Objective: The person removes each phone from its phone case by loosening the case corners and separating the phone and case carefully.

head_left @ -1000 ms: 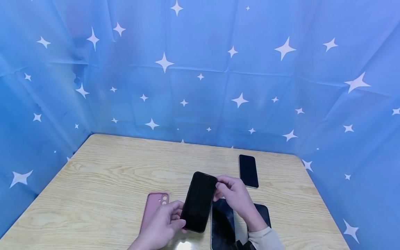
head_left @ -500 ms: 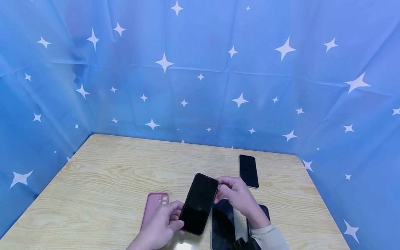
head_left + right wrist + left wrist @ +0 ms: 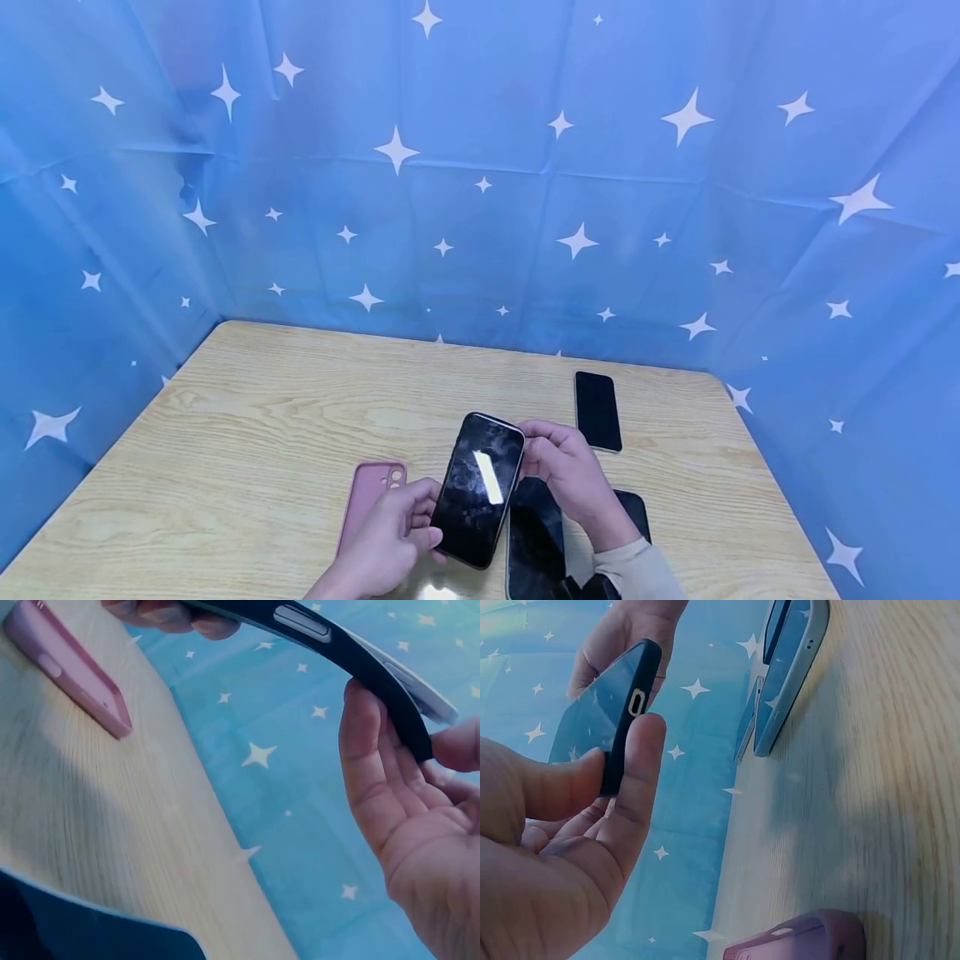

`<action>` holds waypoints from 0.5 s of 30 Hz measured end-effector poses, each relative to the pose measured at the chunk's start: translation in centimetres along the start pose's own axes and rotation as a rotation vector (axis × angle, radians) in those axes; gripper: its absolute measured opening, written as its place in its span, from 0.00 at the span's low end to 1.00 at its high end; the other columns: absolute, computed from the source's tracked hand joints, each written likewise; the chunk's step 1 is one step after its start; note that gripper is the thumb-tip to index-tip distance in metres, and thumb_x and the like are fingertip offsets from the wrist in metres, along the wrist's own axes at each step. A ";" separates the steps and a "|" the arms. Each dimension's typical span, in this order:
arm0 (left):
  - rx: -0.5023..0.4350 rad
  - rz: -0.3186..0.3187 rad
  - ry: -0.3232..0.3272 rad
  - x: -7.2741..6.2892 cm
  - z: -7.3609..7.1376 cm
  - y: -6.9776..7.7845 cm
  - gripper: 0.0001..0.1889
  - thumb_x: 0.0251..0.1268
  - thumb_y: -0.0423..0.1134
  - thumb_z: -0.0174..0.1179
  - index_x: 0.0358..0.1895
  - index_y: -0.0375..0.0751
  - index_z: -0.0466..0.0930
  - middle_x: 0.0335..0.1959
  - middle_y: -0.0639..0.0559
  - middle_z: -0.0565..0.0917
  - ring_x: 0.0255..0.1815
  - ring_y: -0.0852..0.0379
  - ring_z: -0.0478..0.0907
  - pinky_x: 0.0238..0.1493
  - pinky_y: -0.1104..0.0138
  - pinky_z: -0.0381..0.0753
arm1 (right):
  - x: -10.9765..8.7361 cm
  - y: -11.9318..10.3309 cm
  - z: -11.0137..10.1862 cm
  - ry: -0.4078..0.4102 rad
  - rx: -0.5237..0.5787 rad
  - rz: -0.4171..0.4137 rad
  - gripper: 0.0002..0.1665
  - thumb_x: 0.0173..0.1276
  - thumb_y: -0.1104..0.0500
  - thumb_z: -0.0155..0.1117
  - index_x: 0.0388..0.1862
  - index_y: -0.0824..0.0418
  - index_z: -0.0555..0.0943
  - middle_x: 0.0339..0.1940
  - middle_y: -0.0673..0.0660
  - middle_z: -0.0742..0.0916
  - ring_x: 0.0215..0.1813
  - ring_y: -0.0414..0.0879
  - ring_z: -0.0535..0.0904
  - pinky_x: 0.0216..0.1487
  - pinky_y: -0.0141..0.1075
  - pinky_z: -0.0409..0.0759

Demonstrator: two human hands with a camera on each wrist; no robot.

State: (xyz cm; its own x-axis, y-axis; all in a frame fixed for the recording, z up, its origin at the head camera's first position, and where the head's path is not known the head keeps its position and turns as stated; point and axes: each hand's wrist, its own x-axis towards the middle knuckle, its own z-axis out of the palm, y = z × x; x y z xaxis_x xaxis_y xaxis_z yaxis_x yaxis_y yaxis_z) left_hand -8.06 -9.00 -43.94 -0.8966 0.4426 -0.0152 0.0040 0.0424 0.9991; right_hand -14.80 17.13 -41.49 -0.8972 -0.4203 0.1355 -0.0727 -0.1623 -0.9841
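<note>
Left grip (image 3: pixel 386 533) pinched lower end of black phone (image 3: pixel 478 500), held up between both grips; right grip (image 3: pixel 566 471) pinched bent corner of black case (image 3: pixel 377 675) at upper end. Case looked soft, springy; phone likely stiff, slick, glass-fragile, best held by edges. Pink case (image 3: pixel 367 492) lay beside left grip.

The backdrop (image 3: pixel 480 100) is displaying white four-pointed stars on blue; the bench (image 3: pixel 247 467) is showing pale tan wood grain. The held phone (image 3: pixel 465 508) is presenting a black screen streaked with white glare, its cover (image 3: pixel 375 675) showing black. The spare case (image 3: pixel 365 492) is appearing pink; the sleeve (image 3: pixel 637 571) is appearing cream.
</note>
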 end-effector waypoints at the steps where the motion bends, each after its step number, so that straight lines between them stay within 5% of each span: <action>1: -0.009 -0.003 -0.002 0.0 0.0 0.0 0.14 0.65 0.16 0.55 0.51 0.29 0.78 0.43 0.40 0.86 0.36 0.56 0.83 0.38 0.61 0.91 | 0.0 0.0 0.0 -0.002 0.015 0.004 0.15 0.76 0.70 0.48 0.45 0.62 0.83 0.37 0.48 0.88 0.35 0.39 0.84 0.39 0.32 0.87; 9: -0.068 0.008 0.019 0.3 -0.1 0.0 0.14 0.67 0.18 0.55 0.54 0.22 0.75 0.43 0.38 0.85 0.34 0.55 0.84 0.40 0.61 0.91 | 0.2 -0.3 0.4 0.042 -0.040 0.055 0.20 0.82 0.61 0.53 0.56 0.81 0.76 0.37 0.50 0.89 0.36 0.42 0.86 0.42 0.38 0.90; 15: -0.057 0.033 0.066 0.5 -0.1 0.4 0.17 0.67 0.18 0.55 0.58 0.20 0.72 0.44 0.38 0.85 0.35 0.52 0.85 0.41 0.60 0.91 | 0.1 -0.2 1.2 0.014 -0.126 0.081 0.25 0.85 0.57 0.50 0.47 0.84 0.74 0.35 0.54 0.85 0.35 0.43 0.85 0.42 0.40 0.90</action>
State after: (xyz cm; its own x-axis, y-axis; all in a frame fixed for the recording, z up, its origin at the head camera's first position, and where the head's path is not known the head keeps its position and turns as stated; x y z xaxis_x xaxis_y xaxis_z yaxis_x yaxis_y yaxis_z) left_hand -8.58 -8.81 -43.57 -0.9237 0.3827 0.0188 0.0109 -0.0230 0.9997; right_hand -14.37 16.08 -41.16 -0.9082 -0.4151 0.0539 -0.0528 -0.0142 -0.9985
